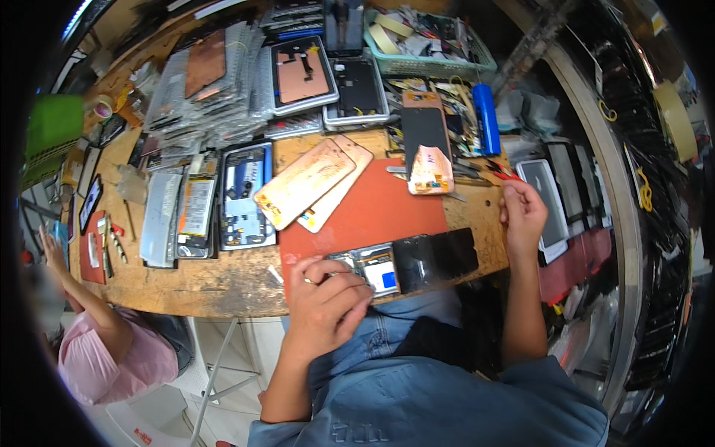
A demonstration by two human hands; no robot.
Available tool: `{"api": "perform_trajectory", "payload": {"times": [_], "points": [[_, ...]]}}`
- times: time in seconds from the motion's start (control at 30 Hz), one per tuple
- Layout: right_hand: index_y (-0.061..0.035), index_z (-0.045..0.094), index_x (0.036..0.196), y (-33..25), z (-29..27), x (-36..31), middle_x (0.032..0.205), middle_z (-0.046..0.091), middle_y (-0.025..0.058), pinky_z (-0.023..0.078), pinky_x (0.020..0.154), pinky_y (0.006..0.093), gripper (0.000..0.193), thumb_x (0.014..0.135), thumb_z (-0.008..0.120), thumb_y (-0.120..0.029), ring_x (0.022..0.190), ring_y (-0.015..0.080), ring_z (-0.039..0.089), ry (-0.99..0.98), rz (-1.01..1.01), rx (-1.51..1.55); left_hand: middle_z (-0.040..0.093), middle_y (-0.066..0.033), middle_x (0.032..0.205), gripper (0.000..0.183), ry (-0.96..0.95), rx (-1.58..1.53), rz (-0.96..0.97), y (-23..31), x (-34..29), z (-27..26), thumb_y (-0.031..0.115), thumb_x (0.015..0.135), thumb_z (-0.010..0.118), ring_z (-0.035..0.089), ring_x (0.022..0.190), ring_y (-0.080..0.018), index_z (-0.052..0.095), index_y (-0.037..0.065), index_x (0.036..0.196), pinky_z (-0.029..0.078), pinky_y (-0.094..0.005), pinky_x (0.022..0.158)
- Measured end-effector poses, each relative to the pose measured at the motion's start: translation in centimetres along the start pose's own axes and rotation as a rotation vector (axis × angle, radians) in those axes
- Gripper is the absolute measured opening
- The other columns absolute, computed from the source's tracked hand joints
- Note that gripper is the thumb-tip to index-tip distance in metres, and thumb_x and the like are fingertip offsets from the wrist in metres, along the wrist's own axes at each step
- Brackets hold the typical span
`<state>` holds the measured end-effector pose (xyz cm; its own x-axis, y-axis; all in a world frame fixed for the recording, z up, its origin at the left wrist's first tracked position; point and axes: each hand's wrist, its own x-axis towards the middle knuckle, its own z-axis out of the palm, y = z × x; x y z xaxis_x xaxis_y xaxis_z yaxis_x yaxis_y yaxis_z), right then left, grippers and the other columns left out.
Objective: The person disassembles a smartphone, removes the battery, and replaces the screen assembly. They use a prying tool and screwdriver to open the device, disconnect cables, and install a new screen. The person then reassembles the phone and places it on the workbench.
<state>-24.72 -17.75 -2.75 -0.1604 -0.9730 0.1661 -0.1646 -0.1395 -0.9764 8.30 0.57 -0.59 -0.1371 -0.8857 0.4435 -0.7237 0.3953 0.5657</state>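
Observation:
An opened phone [376, 270] lies at the bench's front edge, its inner parts and a blue patch showing. Joined to its right side is a dark, glossy screen panel [436, 261]. My left hand [326, 304] is curled over the phone's left end and grips it. Out to the right, my right hand [523, 214] has its fingers bent together beside a red-handled tool [508, 174]. What sits between those fingertips is hidden. Two copper-coloured phone back plates [307, 182] overlap on the red mat [387, 201], and a dark screen with copper-coloured ends [426, 141] lies to their right.
Stacks of plastic-wrapped parts [201, 82] and trayed phone frames [302, 71] crowd the back. A pale green basket [432, 65] holds mixed bits. A blue cylinder [485, 119] stands near loose tools. A blue-edged phone frame [247, 195] lies left. Another person in pink [119, 350] sits there.

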Motion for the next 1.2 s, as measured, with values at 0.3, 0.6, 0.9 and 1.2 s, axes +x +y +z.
{"api": "perform_trajectory", "payload": {"times": [0.3, 0.6, 0.9, 1.2], "points": [[0.0025, 0.078, 0.11, 1.7, 0.5, -1.1, 0.082, 0.063, -0.0083, 0.036, 0.06, 0.0203, 0.011, 0.106, 0.074, -0.007, 0.069, -0.0016, 0.045, -0.113, -0.22, -0.284, 0.077, 0.0049, 0.108, 0.014, -0.004, -0.02, -0.016, 0.0, -0.3, -0.2, 0.016, 0.088, 0.085, 0.067, 0.113, -0.0225, 0.08, 0.016, 0.1, 0.043, -0.0476, 0.109], [0.0015, 0.077, 0.107, 1.5, 0.7, -0.8, 0.082, 0.064, -0.0074, 0.035, 0.059, 0.0211, 0.009, 0.106, 0.072, -0.005, 0.068, -0.0003, 0.046, -0.091, -0.262, -0.301, 0.074, 0.0033, 0.106, 0.013, 0.025, -0.025, -0.001, -0.1, -0.7, 0.1, 0.016, 0.09, 0.084, 0.067, 0.112, -0.0212, 0.079, 0.015, 0.102, 0.046, -0.0491, 0.11], [0.0007, 0.076, 0.108, -2.5, 2.8, 2.8, 0.082, 0.06, -0.0065, 0.037, 0.062, 0.0223, 0.009, 0.107, 0.07, -0.005, 0.073, 0.0016, 0.049, -0.127, -0.508, -0.333, 0.075, 0.0047, 0.11, 0.02, 0.078, -0.08, 0.053, -0.3, -0.9, 0.8, 0.016, 0.087, 0.086, 0.067, 0.114, -0.0208, 0.081, 0.015, 0.106, 0.045, -0.0498, 0.111], [0.0022, 0.077, 0.125, -18.8, 23.9, 7.8, 0.107, 0.075, 0.0144, 0.055, 0.084, 0.0365, 0.028, 0.108, 0.068, -0.018, 0.093, 0.0252, 0.071, -0.678, -0.951, -0.459, 0.073, 0.0052, 0.108, 0.018, 0.096, -0.054, 0.09, -0.9, -1.2, 1.0, 0.018, 0.088, 0.085, 0.067, 0.113, -0.02, 0.08, 0.015, 0.106, 0.046, -0.0494, 0.111]]}}
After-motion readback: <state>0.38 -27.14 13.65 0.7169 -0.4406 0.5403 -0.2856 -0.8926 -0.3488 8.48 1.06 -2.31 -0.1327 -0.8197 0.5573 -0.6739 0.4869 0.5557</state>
